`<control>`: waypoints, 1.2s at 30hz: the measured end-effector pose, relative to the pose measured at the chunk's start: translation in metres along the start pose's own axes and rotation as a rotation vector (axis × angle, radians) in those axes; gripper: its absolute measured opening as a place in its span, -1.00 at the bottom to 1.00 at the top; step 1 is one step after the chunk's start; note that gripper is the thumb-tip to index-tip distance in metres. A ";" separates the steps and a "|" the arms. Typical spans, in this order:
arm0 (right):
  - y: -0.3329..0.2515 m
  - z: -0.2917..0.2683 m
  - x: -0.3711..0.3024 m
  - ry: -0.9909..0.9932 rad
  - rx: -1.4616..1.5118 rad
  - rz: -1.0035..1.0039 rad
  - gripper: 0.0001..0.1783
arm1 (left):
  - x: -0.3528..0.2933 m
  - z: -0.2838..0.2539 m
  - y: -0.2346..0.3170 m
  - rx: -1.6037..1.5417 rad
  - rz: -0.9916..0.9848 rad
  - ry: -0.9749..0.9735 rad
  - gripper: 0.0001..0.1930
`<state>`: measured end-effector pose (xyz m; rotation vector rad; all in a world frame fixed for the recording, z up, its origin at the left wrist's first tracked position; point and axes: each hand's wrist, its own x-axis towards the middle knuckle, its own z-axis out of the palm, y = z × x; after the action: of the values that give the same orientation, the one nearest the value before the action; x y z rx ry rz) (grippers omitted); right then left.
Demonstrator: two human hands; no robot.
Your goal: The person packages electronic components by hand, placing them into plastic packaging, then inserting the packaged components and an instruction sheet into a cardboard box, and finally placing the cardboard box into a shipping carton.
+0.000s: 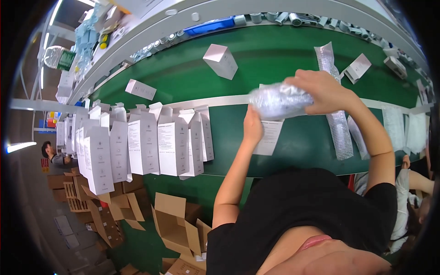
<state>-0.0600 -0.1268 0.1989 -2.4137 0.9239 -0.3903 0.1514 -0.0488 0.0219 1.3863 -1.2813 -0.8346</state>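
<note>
A bubble-wrapped item (280,101), slightly blurred, is gripped from above at its right end by my right hand (321,90). It lies nearly level over an upright white box (268,140), hiding the box's upper part. My left hand (254,126) is closed against the left side of that box, just under the wrapped item's left end; its fingertips are partly hidden. To the right of the box, a long strip of bubble wrap (340,135) hangs across the bench edge, and another wrapped piece lies beside it.
Several white boxes (143,142) with raised flaps stand in rows at the left. More white boxes, one of them (221,61) at the middle, sit on the green belt (178,75) beyond a pale rail. Open cardboard cartons (176,222) are on the floor. Another person sits at the right.
</note>
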 end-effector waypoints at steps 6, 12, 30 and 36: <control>-0.064 0.004 0.019 -0.470 -0.804 -0.011 -0.43 | -0.023 0.025 0.008 0.044 0.328 0.063 -0.44; -0.087 0.078 0.056 -0.799 -1.004 -0.047 -0.48 | -0.040 0.041 -0.013 -0.094 0.374 0.213 -0.36; -0.044 0.107 0.010 -0.208 -0.586 -0.457 -0.64 | -0.059 -0.008 -0.024 0.144 0.383 0.346 -0.45; -0.041 0.141 0.014 -0.043 -0.630 -0.413 -0.75 | -0.061 -0.010 -0.008 0.343 0.503 0.323 -0.46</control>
<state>0.0329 -0.0589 0.1074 -3.1917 0.5736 -0.2047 0.1517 0.0123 0.0074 1.3047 -1.4659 -0.0460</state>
